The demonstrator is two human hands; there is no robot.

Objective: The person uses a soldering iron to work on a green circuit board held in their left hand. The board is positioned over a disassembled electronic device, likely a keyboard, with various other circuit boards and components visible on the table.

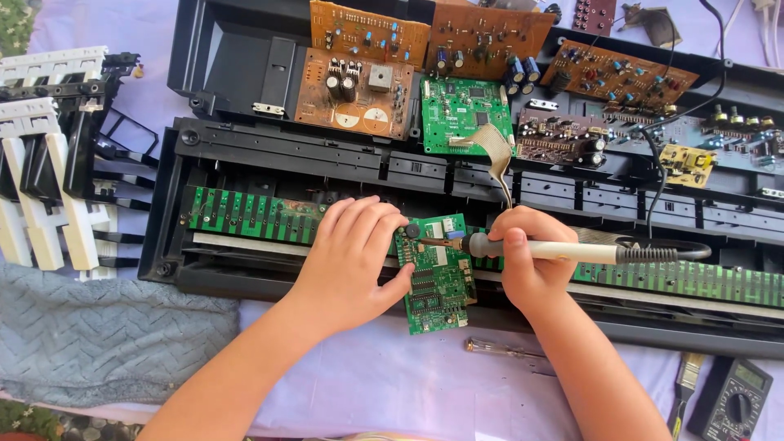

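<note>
Landmark: the small green circuit board (435, 273) is lying across the front rail of the opened keyboard casing (269, 282), tilted slightly.
Left hand: the left hand (355, 261) is pressing on the board's left edge, fingers curled over its top corner and thumb against its side, steadying it.
Right hand: the right hand (527, 257) is gripping a soldering iron (543, 249) closed-fisted, just right of the board; the tip is touching near the board's upper left.
Progress, judged: soldering on the board is appearing to be under way; which joints are finished is too small to tell.
Dismantling: key sections (49, 163) are lying well left of the board; brown circuit boards (425, 49) are sitting exposed beyond it.
Remaining, judged: reassembly is not yet started.
Tools: a screwdriver (498, 349) is lying just below the board; a brush (684, 388) and multimeter (735, 400) are resting on the worktop (392, 384), lower right of it.
</note>
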